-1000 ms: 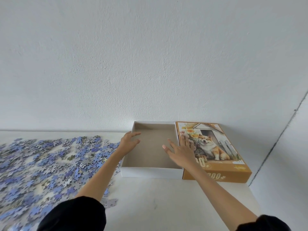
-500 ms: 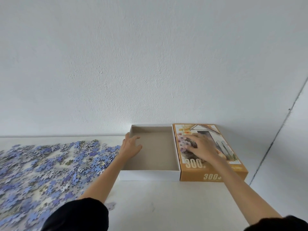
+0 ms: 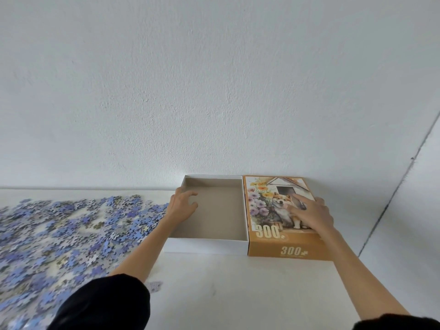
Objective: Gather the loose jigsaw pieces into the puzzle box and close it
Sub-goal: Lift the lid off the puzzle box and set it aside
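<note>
One open box (image 3: 207,245), one lid (image 3: 266,234), two hands — left hand (image 3: 182,207), right hand (image 3: 312,213) — and jigsaw pieces (image 3: 71,231) too many to count.

Empty white box base (image 3: 215,211) lying open, orange dog-picture lid (image 3: 266,210) flat, touching its right side, bluish jigsaw pieces (image 3: 66,229) spread left
</note>
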Demonstrator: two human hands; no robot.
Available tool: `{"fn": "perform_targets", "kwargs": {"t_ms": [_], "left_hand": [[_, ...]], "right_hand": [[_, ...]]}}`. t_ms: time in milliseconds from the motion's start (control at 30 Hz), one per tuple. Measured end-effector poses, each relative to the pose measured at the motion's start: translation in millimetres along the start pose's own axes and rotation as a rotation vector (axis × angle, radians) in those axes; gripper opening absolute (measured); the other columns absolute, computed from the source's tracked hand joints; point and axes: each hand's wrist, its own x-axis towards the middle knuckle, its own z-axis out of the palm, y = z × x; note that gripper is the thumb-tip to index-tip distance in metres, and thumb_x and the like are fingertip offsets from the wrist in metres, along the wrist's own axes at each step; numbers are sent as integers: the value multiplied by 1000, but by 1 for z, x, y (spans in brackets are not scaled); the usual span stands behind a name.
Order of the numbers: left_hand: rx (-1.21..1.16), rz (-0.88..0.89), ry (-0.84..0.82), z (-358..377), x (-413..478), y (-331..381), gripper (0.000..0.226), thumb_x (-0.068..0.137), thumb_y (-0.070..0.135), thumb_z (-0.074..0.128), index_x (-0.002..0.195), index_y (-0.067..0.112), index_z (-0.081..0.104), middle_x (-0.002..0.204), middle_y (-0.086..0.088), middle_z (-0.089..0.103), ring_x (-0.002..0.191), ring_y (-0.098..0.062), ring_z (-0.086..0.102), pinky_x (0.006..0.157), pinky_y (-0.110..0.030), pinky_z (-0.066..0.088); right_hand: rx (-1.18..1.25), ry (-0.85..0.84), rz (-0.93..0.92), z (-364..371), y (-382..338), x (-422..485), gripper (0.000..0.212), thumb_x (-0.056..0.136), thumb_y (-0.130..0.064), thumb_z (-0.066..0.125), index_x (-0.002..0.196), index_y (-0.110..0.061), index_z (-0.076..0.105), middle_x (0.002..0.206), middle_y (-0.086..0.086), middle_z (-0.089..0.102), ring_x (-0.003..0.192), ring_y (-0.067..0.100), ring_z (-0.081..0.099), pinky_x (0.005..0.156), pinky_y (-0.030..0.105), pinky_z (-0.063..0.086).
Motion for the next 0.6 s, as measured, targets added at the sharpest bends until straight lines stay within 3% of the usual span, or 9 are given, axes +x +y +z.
{"fn": "perform_targets", "kwargs": {"t_ms": [367,600], "left_hand": [[-35,-5,-11,-6,-4,-1,39,88,13,55,126,15,53,145,-17,24,133,-33,30,104,-39,30],[-115,16,97,-24,-6,3,35,86,8,57,120,15,58,139,-12,36,124,-25,41,91,-26,33]], "right_hand": [[-2,81,-30,1,-10,-5,55,81,-56,55,132,-40,41,147,15,22,135,34,15,107,48,19],[126,131,-202,7,-52,-5,46,80,-45,60,124,-31,52,137,9,43,130,30,31,105,48,27]]}}
